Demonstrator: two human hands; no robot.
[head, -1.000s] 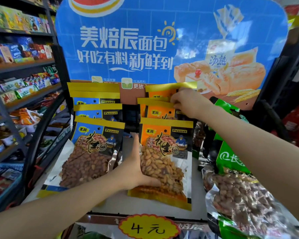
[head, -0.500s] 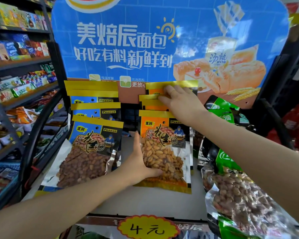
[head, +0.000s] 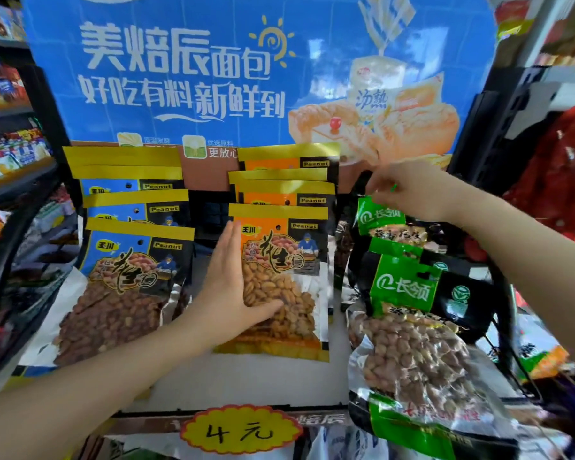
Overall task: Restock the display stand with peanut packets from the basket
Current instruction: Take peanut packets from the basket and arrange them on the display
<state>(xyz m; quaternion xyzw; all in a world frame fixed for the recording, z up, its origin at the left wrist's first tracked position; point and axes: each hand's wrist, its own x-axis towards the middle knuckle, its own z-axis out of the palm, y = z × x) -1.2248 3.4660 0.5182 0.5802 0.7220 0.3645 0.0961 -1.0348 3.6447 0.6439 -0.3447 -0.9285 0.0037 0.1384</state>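
Two hands show in my feed. My left hand (head: 236, 287) lies flat and open against the front orange peanut packet (head: 279, 280) on the display stand (head: 246, 383). My right hand (head: 409, 190), fingers curled, pinches the green packet (head: 379, 217) top just below it.

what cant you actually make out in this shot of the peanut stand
Head view only:
- Basket: not identifiable anywhere in frame.
- Rear orange packets: lower parts covered by the front orange packet.
- Right hand: motion-blurred; whether it grips the green packet is unclear.
- Front green packet: bottom text blurred.
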